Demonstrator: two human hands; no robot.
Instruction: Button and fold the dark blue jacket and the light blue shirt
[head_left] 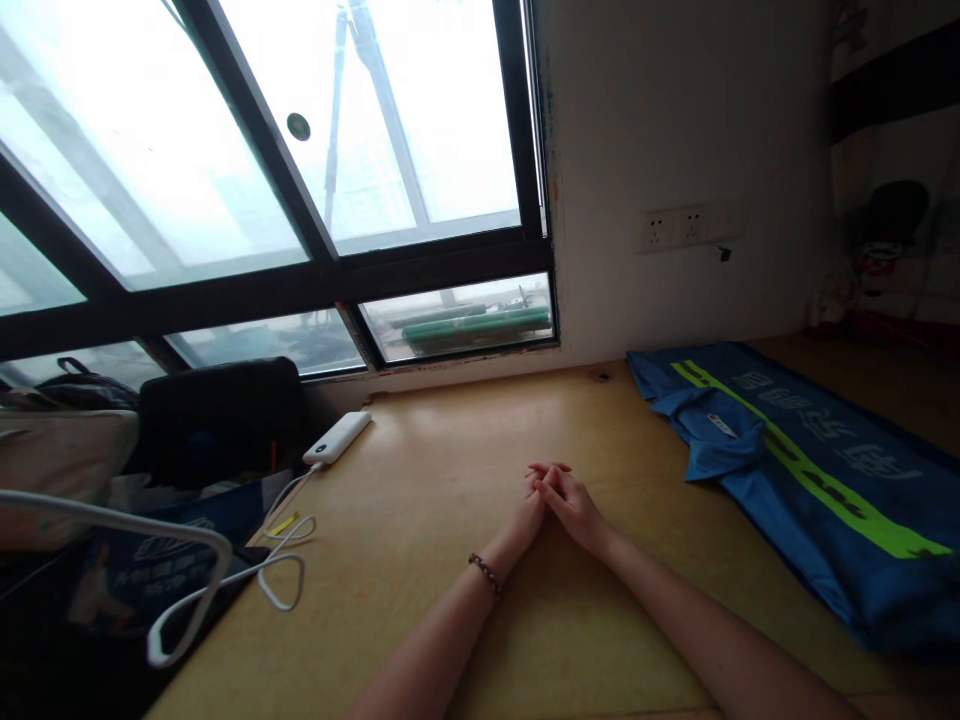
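Note:
My left hand (526, 512) and my right hand (576, 508) rest together on the wooden tabletop (420, 520), fingers interlaced and closed around each other. Neither hand holds any object. A beaded bracelet (486, 574) circles my left wrist. The nearest things are a blue garment with a lime-green stripe (810, 470) lying flat to the right, and a white power bank (337, 437) to the left.
A white cable (281, 560) loops from the power bank toward the table's left edge. Black and beige bags (217, 415) and a white hanger (187, 600) crowd the left side. A large window (300, 200) and wall sockets (675, 228) stand behind.

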